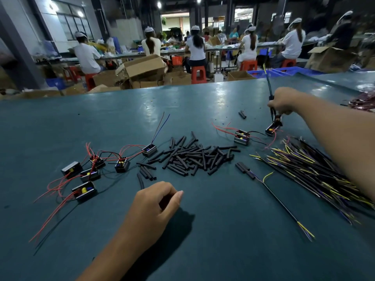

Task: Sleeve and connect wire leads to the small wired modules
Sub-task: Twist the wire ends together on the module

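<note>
The small black boxy module with a yellow part inside (pixel 271 130) hangs just under the right hand (pixel 283 102), touching or barely off the table, and that hand's fingers are curled round the black-sheathed lead with a yellow tip (pixel 268 84) that sticks up above the fist. Looks like a finished piece being set down w/ the two done modules (pixel 241 137) just left of the grip, or the joint still being seated; can't tell which. To do it well I'd say keep the pinch low, near the joint, so the sleeve covers the bare splice and the thin red wires (pixel 274 136) below aren't tugged. Left hand (pixel 157 199) rests near-side, well apart from the grip, fingers loosely curled, holding nothing. Between the hands: a heap of short black tubing pieces (pixel 194 155); right of that, under the right forearm, a bundle of black leads w/ yellow and purple ends (pixel 308 169); far left, unfinished modules w/ red wires (pixel 85 171). All on a dull teal table top (pixel 203 102), speckled w/ bits. Beyond: workers in white caps on red stools at a long bench, open cardboard boxes, blue crates.
</note>
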Available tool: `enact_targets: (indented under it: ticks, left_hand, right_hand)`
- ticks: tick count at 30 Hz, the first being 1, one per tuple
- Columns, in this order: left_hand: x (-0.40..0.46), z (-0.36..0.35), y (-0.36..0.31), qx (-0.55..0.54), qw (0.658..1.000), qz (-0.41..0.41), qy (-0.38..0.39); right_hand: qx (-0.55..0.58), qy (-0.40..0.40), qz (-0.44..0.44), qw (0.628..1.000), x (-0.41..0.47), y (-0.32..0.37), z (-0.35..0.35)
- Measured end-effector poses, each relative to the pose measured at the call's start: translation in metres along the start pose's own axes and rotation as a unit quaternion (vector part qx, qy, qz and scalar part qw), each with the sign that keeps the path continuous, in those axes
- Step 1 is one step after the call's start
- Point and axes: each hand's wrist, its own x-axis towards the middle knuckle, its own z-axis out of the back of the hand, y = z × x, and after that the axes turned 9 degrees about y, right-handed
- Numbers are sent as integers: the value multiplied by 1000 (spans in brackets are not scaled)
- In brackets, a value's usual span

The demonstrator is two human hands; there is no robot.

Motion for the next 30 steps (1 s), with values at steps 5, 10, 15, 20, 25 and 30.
enact_targets:
  ticks: [5,10,15,20,25,30]
  left_hand:
    - [0,3,1,8,1000,-7,1]
    - [-2,2,1,10,1000,-5,11]
    - [1,8,8,49,999,9,-22]
    - [10,37,48,157,970,147,-115]
    - [4,70,73,258,908,300,-138]
    - [-11,92,84,328,829,452,-17]
  right_hand:
    - [66,-60,-1,996,-5,2,-37]
    - [-98,-3,106,990,-45,37,-88]
    - [-164,-86,101,977,-79,70,-100]
    - [-164,-60,264,949,-150,135,-109]
    - [-131,1,405,905,-248,162,-143]
    - [-66,36,457,886,-304,138,-162]
